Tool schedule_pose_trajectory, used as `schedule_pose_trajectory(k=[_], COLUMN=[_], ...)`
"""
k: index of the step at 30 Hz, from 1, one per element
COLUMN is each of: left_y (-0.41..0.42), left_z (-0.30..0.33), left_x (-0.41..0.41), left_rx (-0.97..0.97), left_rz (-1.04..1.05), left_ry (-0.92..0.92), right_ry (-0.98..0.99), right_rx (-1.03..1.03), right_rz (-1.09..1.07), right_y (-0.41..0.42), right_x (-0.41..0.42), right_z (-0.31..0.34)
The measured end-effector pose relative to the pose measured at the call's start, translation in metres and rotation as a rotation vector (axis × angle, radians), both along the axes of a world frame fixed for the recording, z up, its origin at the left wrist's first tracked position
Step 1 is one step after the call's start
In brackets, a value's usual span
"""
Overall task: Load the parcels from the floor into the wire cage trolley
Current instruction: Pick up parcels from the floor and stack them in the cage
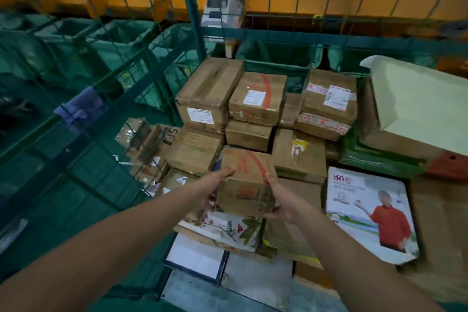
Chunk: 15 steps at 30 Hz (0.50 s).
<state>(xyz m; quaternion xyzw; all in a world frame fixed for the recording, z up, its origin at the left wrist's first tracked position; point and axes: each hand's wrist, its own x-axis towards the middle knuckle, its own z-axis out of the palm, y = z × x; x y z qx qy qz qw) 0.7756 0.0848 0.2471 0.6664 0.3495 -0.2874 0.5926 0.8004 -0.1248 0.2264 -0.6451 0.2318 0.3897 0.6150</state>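
Both hands hold one brown box (247, 182) inside the cage (188, 7): the left hand (211, 186) grips its left side, the right hand (283, 200) its right. The box sits above stacked parcels (255, 101).

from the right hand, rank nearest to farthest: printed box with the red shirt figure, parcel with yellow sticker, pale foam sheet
1. Parcel with yellow sticker, just beyond the right hand.
2. Printed box, to its right; close call with 1.
3. Foam sheet, far right.
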Motion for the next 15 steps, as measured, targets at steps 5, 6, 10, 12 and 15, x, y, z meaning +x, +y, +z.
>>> schedule_pose_trajectory(k=[5, 6, 10, 12, 15], left_y=[0.038, 0.044, 0.058, 0.059, 0.055], left_z=[-0.019, -0.027, -0.035, -0.040, -0.054], left_x=[0.026, 0.035, 0.066, 0.080, 0.092], left_rx=[0.017, 0.008, -0.032, -0.033, -0.076], left_rz=[-0.054, -0.051, -0.119, -0.164, -0.162], left_ry=[0.016, 0.030, 0.008, 0.005, 0.044], right_ry=[0.018, 0.012, -0.051, -0.071, -0.059], right_rx=[-0.067, -0.064, -0.054, -0.072, -0.074], right_rz=[-0.006, -0.029, -0.155, -0.175, -0.239], right_y=[0.042, 0.049, 0.070, 0.076, 0.081], right_x=[0.027, 0.032, 0.049, 0.052, 0.053], right_z=[-0.031, -0.032, -0.031, -0.032, -0.042])
